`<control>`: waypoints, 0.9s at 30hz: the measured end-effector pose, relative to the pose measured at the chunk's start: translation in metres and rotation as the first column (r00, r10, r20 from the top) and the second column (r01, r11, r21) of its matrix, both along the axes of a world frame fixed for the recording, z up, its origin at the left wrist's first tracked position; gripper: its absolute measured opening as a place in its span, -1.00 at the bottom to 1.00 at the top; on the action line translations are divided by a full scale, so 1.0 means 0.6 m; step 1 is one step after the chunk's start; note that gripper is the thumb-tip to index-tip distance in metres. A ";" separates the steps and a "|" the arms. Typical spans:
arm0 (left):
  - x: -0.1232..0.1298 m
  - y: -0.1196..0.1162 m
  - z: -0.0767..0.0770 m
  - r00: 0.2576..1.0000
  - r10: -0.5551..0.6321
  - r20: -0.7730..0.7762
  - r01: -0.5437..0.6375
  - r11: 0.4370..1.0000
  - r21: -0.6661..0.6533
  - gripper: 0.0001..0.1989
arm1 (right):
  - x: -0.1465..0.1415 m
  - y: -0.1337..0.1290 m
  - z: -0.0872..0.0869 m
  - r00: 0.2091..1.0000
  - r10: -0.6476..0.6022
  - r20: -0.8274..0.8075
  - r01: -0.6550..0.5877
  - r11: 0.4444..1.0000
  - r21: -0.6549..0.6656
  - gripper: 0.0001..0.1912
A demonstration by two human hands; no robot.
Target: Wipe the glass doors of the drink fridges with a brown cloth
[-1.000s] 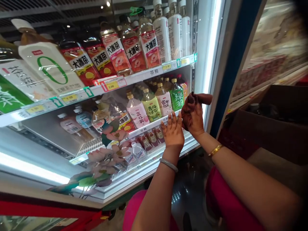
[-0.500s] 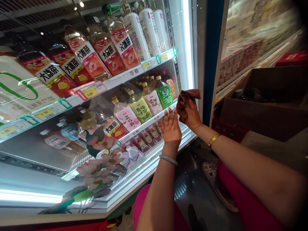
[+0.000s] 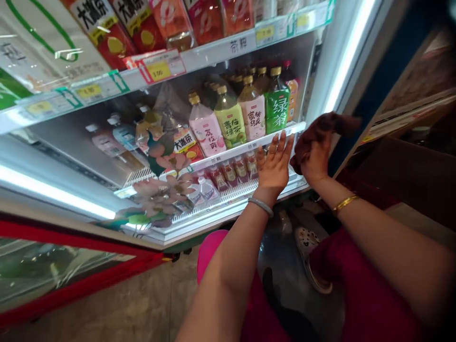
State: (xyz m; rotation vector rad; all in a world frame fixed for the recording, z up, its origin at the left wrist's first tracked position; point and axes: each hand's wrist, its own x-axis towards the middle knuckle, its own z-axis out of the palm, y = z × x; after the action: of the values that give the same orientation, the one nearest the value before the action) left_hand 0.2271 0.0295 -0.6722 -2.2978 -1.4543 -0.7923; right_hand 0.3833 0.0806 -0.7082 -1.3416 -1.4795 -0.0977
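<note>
My left hand (image 3: 273, 164), with a pale bangle at its wrist, is raised with fingers stretched out in front of the lower shelves of a lit drinks fridge. I cannot tell whether it touches anything. Beside it on the right, my right hand (image 3: 316, 159) grips a dark brown cloth (image 3: 322, 130) bunched near the fridge's right edge. Just beyond my left fingertips stand a green-labelled tea bottle (image 3: 278, 107) and a pink-labelled bottle (image 3: 253, 111). A yellow-green bottle (image 3: 230, 121) and another pink one (image 3: 207, 128) stand farther left on the same shelf (image 3: 245, 147).
Large red-labelled bottles (image 3: 101, 28) fill the upper shelf, above price tags (image 3: 158, 70). A flower decoration (image 3: 160, 190) covers part of the lower left. At the right is a dark box (image 3: 416, 166); a red-framed glass case (image 3: 71, 270) stands at the lower left.
The view has tilted down and shifted left, so the fridge shelves sit higher and farther right. Both hands stay by the lower right shelves, the right one still holding the cloth.
</note>
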 end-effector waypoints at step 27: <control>-0.037 0.000 -0.058 0.997 -0.024 0.077 0.021 0.999 0.038 -0.28 | -0.051 -0.033 -0.016 0.999 0.036 -0.037 -0.038 0.999 -0.038 -0.33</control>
State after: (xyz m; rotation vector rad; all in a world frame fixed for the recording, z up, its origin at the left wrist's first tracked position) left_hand 0.2047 0.0295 -0.7068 -2.2835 -1.4352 -0.9163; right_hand 0.3529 0.0606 -0.7180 -1.3395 -1.4815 -0.0212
